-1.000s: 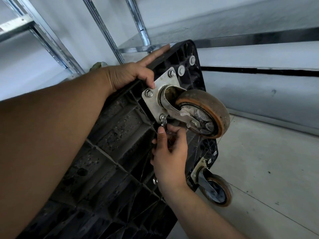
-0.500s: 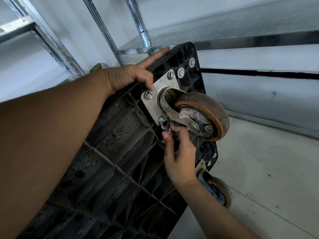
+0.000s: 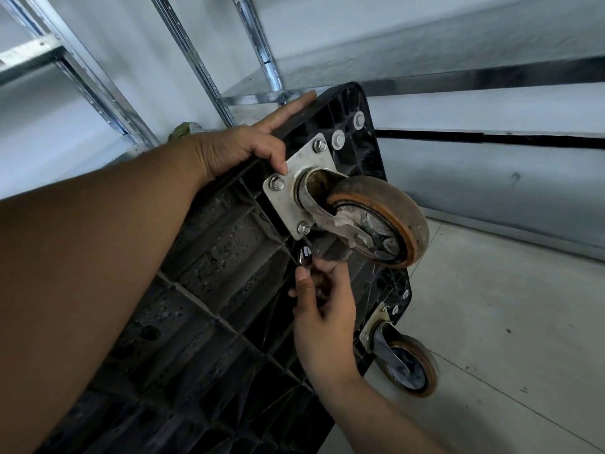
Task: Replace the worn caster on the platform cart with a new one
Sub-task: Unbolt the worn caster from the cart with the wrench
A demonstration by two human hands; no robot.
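- The right hand (image 3: 324, 309), nearest the camera, pinches a small metal tool (image 3: 304, 257) between thumb and fingers. The tool's head now sits just below the lower bolt (image 3: 303, 228) and apart from it; half a second ago it was up against that bolt.
- The platform cart (image 3: 212, 257) stands tipped on edge with its ribbed black underside facing the camera, much as before.
- The left hand (image 3: 235, 149), well apart from the right, still grips the cart's upper edge, with the index finger straight along the rim and the thumb on a corner of the mounting plate (image 3: 307, 162).
- The worn caster (image 3: 376, 221) remains bolted to that plate at the cart's upper corner, with three bolts showing.
- A second caster (image 3: 406, 365) sits lower, by the floor (image 3: 507, 306).
- Metal shelving (image 3: 268, 44) stands behind.
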